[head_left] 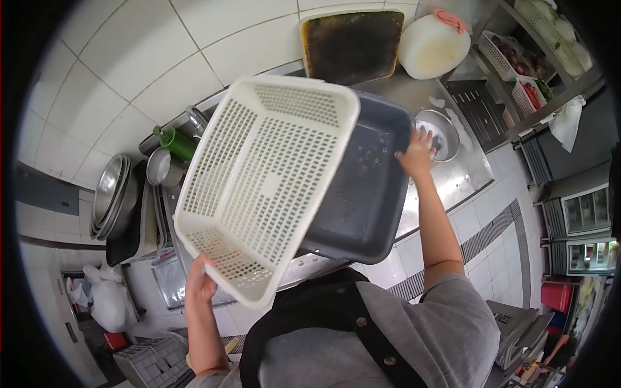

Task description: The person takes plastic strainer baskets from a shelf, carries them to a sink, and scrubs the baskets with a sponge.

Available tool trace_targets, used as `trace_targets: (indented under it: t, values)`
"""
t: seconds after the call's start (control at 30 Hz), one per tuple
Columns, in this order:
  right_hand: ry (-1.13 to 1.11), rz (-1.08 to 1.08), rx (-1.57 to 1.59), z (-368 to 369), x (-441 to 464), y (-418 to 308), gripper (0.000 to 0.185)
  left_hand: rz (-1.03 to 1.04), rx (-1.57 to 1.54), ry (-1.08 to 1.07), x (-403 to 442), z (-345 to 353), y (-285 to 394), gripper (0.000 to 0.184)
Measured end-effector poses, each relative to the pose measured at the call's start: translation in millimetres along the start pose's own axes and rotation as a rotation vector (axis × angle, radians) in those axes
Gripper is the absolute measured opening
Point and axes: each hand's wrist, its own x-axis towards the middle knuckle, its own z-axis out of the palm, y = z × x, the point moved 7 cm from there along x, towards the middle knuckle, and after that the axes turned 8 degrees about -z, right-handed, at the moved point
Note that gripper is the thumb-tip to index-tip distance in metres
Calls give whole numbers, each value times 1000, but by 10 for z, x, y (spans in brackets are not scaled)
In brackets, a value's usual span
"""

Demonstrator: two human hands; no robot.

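Note:
My left hand [200, 279] is closed around the lower left rim of a white perforated plastic basket [270, 184]. The basket is tilted, its inside facing me. Partly behind it sits a dark grey plastic tub [356, 213] with water drops on its floor. To the right of the tub, my right hand [418, 154] reaches over a round metal bowl [454, 137], fingers stretched out and apart. White suds and a darker patch show in the bowl; I cannot make out what the patch is.
A blackened board [352, 45] leans on the tiled wall beside a white plastic jug [433, 46]. A green bottle [178, 143], a metal pot [162, 167] and stacked metal bowls [111, 197] stand left. Suds lie on the steel counter [475, 168]. Shelves with vegetable baskets [498, 57] stand right.

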Motion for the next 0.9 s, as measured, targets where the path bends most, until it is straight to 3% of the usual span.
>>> trace_targets:
  t: [0.07, 0.1, 0.2, 0.43, 0.47, 0.53, 0.57, 0.63, 0.7, 0.73, 0.8, 0.9]
  values:
    - [-87, 7, -344, 386, -61, 26, 93, -4, -23, 55, -109, -253, -18, 64]
    - [-162, 11, -315, 403, -80, 15, 100, -2, -36, 75, -155, -378, -33, 64]
    - [-81, -33, -265, 423, -92, 58, 91, -43, -88, 114, -311, -597, -109, 65]
    - [-213, -164, -333, 310, 137, 206, 97, 24, -99, 306, -800, -1445, -244, 64]
    - [-77, -227, -206, 317, 234, 319, 86, 16, -100, 323, -858, -1680, -283, 64]
    - [301, -140, 166, 203, 511, 809, 42, 2, -106, 361, -947, -2225, -446, 65]
    - [354, -183, 59, 325, 697, 1191, 30, 56, -150, 385, -981, -2265, -465, 67]
    - [100, -156, -41, 709, 1051, 1706, 27, 70, -114, 453, -1062, -2251, -442, 68]
    - [-233, -286, 233, 1135, 1184, 1912, 31, 69, -80, 503, -1106, -2281, -411, 69]
    - [-402, 18, 561, 1248, 1111, 1874, 32, 60, -60, 517, -1100, -2344, -402, 70]
    - [-412, -334, 342, 1918, 1558, 2357, 34, 23, -60, 489, -1044, -2499, -426, 70]
    - [-290, -192, 220, 1897, 1634, 2341, 36, 7, 15, 477, -926, -2631, -390, 71]
